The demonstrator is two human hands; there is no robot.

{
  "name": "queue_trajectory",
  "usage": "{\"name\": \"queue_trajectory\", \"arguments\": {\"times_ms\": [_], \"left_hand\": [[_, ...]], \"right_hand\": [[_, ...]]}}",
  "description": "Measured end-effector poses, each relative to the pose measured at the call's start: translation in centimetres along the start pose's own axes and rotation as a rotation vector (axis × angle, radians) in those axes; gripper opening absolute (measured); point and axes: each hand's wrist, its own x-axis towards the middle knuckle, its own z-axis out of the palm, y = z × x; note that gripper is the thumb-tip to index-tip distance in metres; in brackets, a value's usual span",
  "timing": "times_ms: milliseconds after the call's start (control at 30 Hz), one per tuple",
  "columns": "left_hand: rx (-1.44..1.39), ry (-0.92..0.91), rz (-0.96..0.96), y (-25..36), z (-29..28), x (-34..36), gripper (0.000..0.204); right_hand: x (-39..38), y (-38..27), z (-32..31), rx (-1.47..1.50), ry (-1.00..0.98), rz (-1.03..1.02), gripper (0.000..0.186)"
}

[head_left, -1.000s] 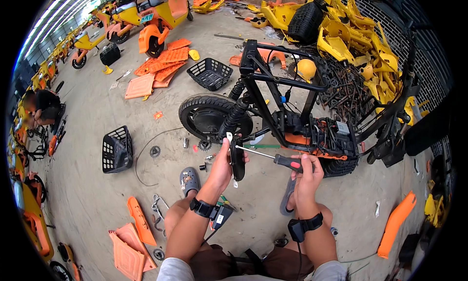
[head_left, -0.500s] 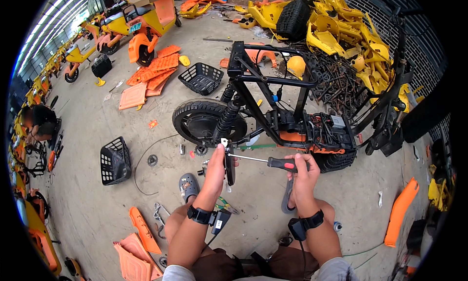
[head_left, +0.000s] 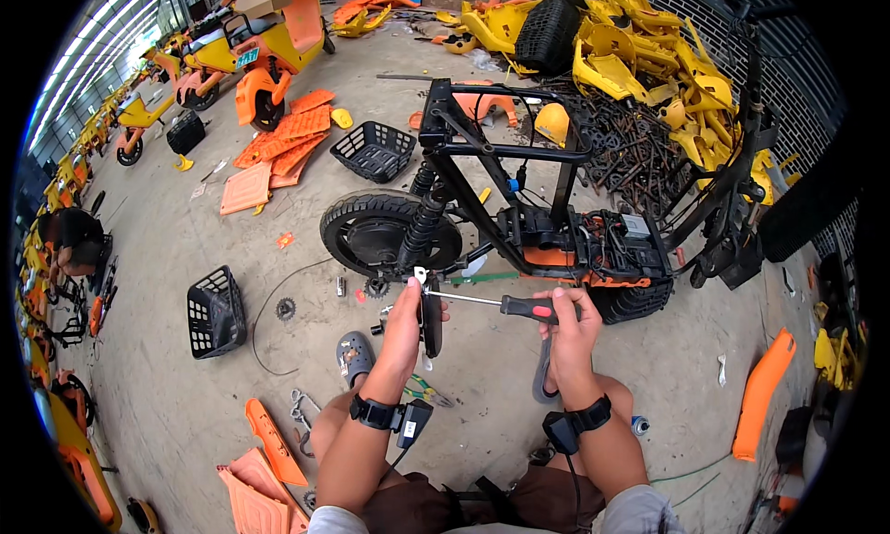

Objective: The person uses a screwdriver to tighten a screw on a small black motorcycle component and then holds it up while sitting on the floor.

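Observation:
My left hand (head_left: 400, 328) is closed round a narrow black part (head_left: 432, 326), held upright with a small white piece (head_left: 420, 274) at its top. A screwdriver (head_left: 526, 308) with a black and red handle lies in the closed fingers of my right hand (head_left: 577, 335). Its shaft points left, and the tip meets the upper side of the black part; whether it sits in a screw cannot be made out. Just beyond my hands stands a stripped black scooter frame (head_left: 501, 152) with its rear wheel (head_left: 371, 237) and shock absorbers.
Pliers (head_left: 428, 392), a small gear (head_left: 286, 309) and black baskets (head_left: 216, 311) lie on the concrete floor. Orange panels (head_left: 264, 492) are at lower left, an orange strip (head_left: 764, 395) at right. Yellow panels (head_left: 616, 61) pile up behind. A person (head_left: 74, 237) crouches far left.
The view has shifted slightly, so the scene sits a little further left. Both hands keep their grips, and the screwdriver tip stays against the black part.

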Motion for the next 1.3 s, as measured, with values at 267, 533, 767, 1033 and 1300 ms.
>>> {"name": "queue_trajectory", "arguments": {"times_ms": [267, 533, 767, 1033, 1300], "left_hand": [[-0.039, 0.004, -0.015, 0.1, 0.3, -0.1, 0.056], [0.070, 0.068, 0.075, -0.2, 0.2, 0.3, 0.052], [0.089, 0.134, 0.140, -0.4, -0.4, 0.8, 0.052], [0.057, 0.102, 0.103, -0.3, 0.2, 0.8, 0.048], [0.119, 0.127, 0.180, 0.2, -0.1, 0.9, 0.051]], "right_hand": [[0.0, -0.3, -0.1, -0.024, -0.003, -0.003, 0.015], [0.4, -0.3, -0.2, -0.036, -0.030, 0.090, 0.025], [0.6, 0.2, -0.3, -0.253, -0.088, 0.155, 0.027], [0.3, -0.1, -0.3, -0.146, -0.054, 0.091, 0.022], [-0.2, -0.5, 0.3, -0.177, -0.064, 0.109, 0.024]]}}
